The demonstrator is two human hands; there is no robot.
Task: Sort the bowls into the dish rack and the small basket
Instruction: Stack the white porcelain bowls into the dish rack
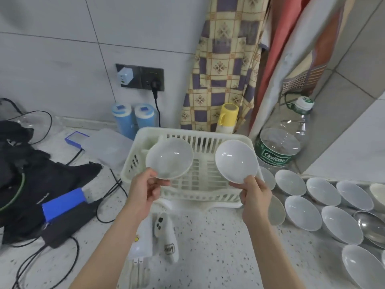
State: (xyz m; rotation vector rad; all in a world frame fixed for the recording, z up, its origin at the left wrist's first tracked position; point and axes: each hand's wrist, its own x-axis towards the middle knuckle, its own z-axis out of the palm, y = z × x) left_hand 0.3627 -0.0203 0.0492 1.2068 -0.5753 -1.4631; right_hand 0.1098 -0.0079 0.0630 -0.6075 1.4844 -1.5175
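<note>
Left hand (143,189) pinches a white bowl (169,158) by its near rim; right hand (255,193) does the same with another white bowl (236,161); both tilted up over the dish rack (208,185); spare bowls (302,212) sit right of the right-hand grip.

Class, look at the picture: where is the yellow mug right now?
The yellow mug stands upside down behind the dish rack, against the checked cloth, left of the big water bottle.

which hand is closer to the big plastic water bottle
Right. The right hand, holding a white bowl, is just left of and below the water bottle. The left hand holds another bowl across the dish rack.
</note>
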